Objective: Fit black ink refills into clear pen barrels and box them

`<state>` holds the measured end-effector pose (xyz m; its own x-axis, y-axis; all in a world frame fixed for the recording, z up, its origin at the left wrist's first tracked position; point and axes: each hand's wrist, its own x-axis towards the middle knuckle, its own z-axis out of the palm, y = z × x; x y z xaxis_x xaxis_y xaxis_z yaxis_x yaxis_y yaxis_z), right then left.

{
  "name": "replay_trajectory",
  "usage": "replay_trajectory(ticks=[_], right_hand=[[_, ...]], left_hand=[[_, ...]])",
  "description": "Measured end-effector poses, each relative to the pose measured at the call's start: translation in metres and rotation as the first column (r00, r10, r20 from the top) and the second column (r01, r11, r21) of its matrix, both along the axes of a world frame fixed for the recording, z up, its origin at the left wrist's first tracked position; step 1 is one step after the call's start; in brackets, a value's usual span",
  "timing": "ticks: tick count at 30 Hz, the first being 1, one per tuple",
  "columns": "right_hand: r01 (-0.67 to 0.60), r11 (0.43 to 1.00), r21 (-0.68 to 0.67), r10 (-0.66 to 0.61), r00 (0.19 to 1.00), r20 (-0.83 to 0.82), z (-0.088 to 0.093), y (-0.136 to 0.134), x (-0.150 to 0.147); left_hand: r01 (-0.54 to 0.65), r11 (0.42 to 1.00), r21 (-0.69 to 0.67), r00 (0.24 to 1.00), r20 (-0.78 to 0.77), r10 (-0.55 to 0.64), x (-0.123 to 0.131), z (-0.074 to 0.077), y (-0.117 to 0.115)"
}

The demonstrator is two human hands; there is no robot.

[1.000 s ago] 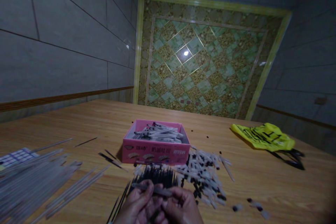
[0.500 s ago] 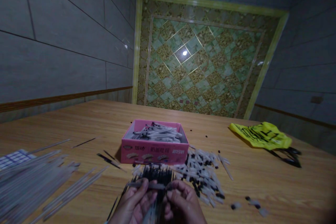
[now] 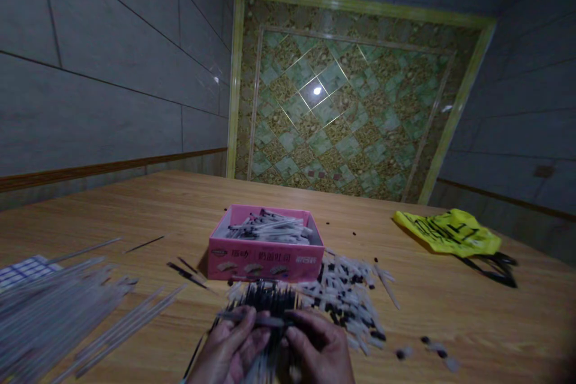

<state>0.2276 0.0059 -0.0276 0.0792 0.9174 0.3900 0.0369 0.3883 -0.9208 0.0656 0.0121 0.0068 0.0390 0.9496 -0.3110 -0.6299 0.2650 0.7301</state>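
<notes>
My left hand point(image 3: 234, 342) pinches a slim greyish pen point(image 3: 258, 319) that lies crosswise between my hands. At the pen's right end, my right hand point(image 3: 319, 342) has its thumb and fingers closed on the dark tip; blur hides the exact part. Under and beyond both hands is a heap of thin black refills point(image 3: 270, 295). Just past it stands an open pink box point(image 3: 265, 263) holding many white pens point(image 3: 272, 228) with dark ends. A pile of short whitish caps with black ends point(image 3: 348, 297) spreads to the right of my hands.
Many long translucent tubes point(image 3: 58, 318) lie at the left, by a checked cloth point(image 3: 24, 271). A few dark thin sticks point(image 3: 186, 273) rest left of the box. On the right are a yellow bag point(image 3: 450, 234) with black straps and some loose caps point(image 3: 436, 348) on the wooden table point(image 3: 450, 300).
My right hand's fingers have shifted and flattened over the pen's right end, with the knuckles a little farther right. My left hand keeps its pinch, nearly unmoved.
</notes>
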Motion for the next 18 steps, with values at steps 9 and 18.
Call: replay_trajectory(ticks=[9, 18], right_hand=[[0.019, 0.990, 0.137, -0.038, 0.991, 0.132, 0.0025, 0.0005, -0.0001], [0.078, 0.990, 0.114, -0.105, 0.963, 0.249, 0.0025, -0.0009, 0.0001]], left_hand=[[0.024, 1.000, 0.015, 0.999, -0.024, -0.024, -0.0013, 0.0016, -0.0022], [0.055, 0.997, 0.050, 0.996, -0.080, -0.051, -0.0031, 0.0042, -0.0049]])
